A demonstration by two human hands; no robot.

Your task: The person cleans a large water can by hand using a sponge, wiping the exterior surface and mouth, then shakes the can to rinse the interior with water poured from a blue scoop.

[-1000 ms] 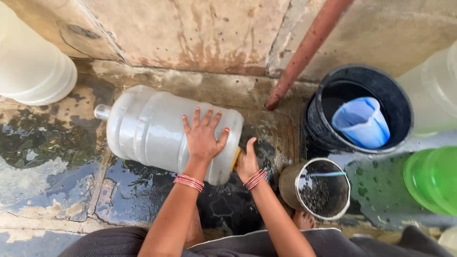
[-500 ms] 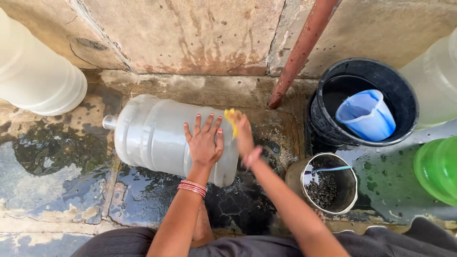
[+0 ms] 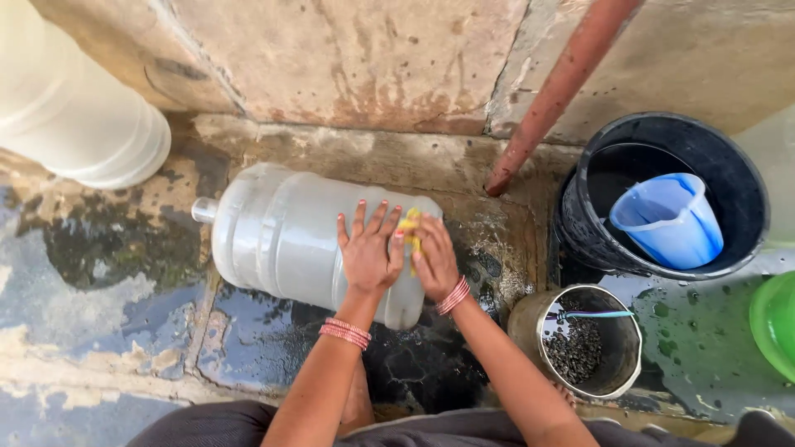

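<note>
A large translucent water jug [image 3: 286, 236] lies on its side on the wet stone floor, its neck pointing left. My left hand [image 3: 368, 252] rests flat on the jug's upper side near its base, fingers spread. My right hand [image 3: 432, 257] presses a yellow scrubber [image 3: 409, 225] against the jug right beside the left hand. Both wrists wear red bangles.
A black bucket [image 3: 737, 248] holding a blue plastic jug [image 3: 669, 219] stands at the right. A small metal pot [image 3: 530, 327] with dark bits sits in front of it. A reddish pipe [image 3: 555, 95] leans on the wall. A white container [image 3: 83, 124] is top left, a green tub [image 3: 774, 323] far right.
My right hand came up from the jug's base end onto its top side with the yellow scrubber, close to the left hand. The left hand stayed pressed on the jug.
</note>
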